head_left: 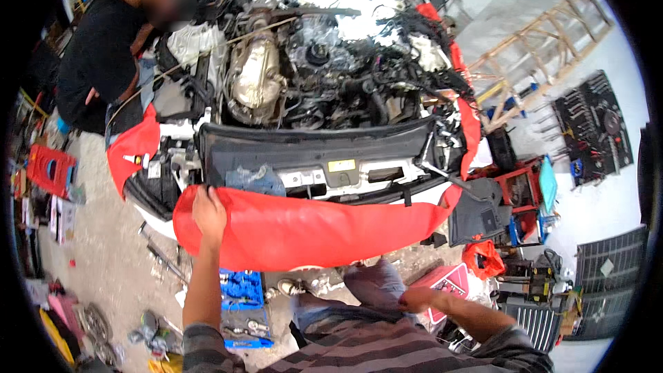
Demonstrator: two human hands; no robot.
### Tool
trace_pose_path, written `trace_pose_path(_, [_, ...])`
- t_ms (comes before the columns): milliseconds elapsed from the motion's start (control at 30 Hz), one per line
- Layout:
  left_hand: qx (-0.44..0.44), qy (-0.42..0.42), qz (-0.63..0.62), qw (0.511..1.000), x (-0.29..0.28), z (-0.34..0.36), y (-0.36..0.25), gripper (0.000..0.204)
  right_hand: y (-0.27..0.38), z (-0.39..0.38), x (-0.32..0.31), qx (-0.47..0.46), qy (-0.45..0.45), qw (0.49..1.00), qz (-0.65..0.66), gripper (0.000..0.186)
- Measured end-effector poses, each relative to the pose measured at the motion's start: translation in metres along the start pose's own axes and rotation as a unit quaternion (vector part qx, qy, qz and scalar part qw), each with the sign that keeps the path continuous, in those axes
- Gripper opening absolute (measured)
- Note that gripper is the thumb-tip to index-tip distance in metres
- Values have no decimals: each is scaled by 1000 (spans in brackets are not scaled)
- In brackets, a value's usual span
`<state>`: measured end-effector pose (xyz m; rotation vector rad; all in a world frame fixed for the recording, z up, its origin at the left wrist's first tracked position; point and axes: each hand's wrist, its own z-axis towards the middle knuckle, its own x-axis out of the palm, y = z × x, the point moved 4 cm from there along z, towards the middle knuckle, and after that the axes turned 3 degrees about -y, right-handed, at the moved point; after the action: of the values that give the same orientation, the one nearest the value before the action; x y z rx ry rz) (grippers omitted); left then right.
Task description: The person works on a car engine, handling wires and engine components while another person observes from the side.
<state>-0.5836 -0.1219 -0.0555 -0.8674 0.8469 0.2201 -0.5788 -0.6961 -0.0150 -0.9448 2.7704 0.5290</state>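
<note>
A red fender cover [311, 231] drapes over the front edge of an open car engine bay [324, 62]. My left hand [209, 214] is at the cover's upper left edge, its fingers curled over that edge. By my thigh, on the right, is my right hand [418, 299], close to my jeans; its fingers are blurred and I cannot make out whether they hold anything. A crumpled blue denim cloth [255, 181] lies on the black front panel [311, 152] just beyond the cover. A tan metal housing [255, 79] stands out among the engine parts.
A co-worker in black [103, 55] leans over the left fender. Blue tool trays [242, 290] lie on the floor by my feet. To the right are a pink-red box [445, 287], a wooden ladder-like frame [545, 48] and a wall tool board [597, 131]. A red stool [52, 169] stands left.
</note>
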Motion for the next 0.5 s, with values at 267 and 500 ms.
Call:
trace_pose_path(267, [8, 33, 61, 998, -13, 7, -13, 24, 78, -49, -386, 76, -364, 906, -202, 25])
trace_pose_path(500, [-20, 25, 58, 998, -14, 8, 10, 22, 30, -130, -475, 152, -537, 824, -100, 32])
